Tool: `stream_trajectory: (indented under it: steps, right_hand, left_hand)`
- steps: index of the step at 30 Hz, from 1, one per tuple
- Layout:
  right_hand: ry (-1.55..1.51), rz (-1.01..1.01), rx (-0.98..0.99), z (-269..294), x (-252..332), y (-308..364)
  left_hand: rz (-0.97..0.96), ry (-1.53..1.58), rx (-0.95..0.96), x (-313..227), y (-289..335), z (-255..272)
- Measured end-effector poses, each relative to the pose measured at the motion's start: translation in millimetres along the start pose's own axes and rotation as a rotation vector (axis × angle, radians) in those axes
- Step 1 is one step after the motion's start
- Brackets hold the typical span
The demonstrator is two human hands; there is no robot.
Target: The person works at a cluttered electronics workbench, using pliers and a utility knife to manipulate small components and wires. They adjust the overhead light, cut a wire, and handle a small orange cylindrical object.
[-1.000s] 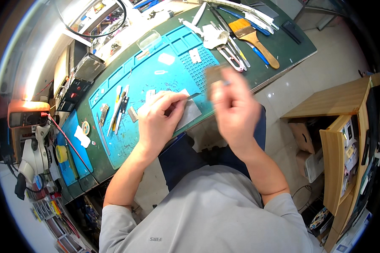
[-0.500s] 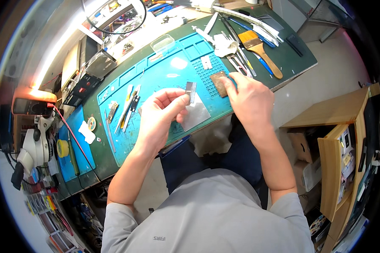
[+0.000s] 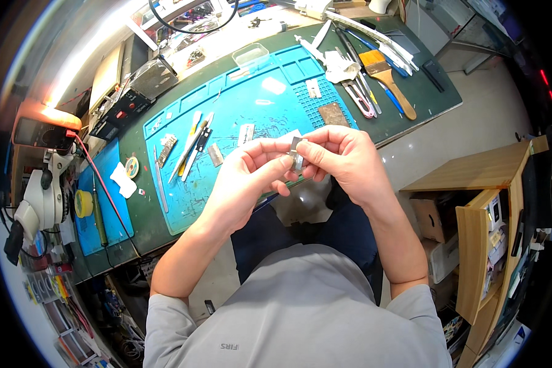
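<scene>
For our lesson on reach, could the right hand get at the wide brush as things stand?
Likely yes: the wide brush lies with its handle uncovered, though the right hand is occupied, pinching a small grey piece.

A short row of dark capital letters (image 3: 229, 346) is running across the chest of the grey shirt (image 3: 313, 306), near the lower edge of the view; it is the only lettering that is showing clearly. At the left side of the counter (image 3: 435, 101), the black box (image 3: 113, 118) is carrying small pale marks, too tiny to make out. The face of the orange meter (image 3: 46, 113) is lying too dim to read. White packets (image 3: 497, 246) in the wooden drawer (image 3: 470, 257) are bearing blurred, illegible print.
</scene>
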State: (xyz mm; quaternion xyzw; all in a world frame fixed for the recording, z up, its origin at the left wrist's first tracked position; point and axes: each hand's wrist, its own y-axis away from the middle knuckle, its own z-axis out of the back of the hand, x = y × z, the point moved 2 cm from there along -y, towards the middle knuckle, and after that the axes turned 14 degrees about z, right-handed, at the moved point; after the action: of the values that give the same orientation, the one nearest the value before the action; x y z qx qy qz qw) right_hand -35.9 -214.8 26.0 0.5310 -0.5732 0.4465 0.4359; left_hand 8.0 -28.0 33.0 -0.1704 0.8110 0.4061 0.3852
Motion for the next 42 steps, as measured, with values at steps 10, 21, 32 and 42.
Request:
stream_trajectory:
  steps: [10,21,32,42]
  right_hand:
    - [0.194,0.02,0.028,-10.7,6.9,7.6]
    - [0.539,0.369,0.026,-16.6,1.6,11.5]
    - [0.719,0.604,0.077,-21.1,3.6,19.3]
    - [0.984,0.868,0.116,-27.4,0.7,20.7]
  left_hand:
    - [-0.153,-0.231,-0.016,2.3,3.0,8.3]
    - [-0.454,-0.55,-0.233,9.0,8.3,5.9]
    - [-0.556,-0.528,-0.323,19.4,14.3,8.8]
    - [-0.859,-0.995,-0.484,7.1,26.7,-1.5]
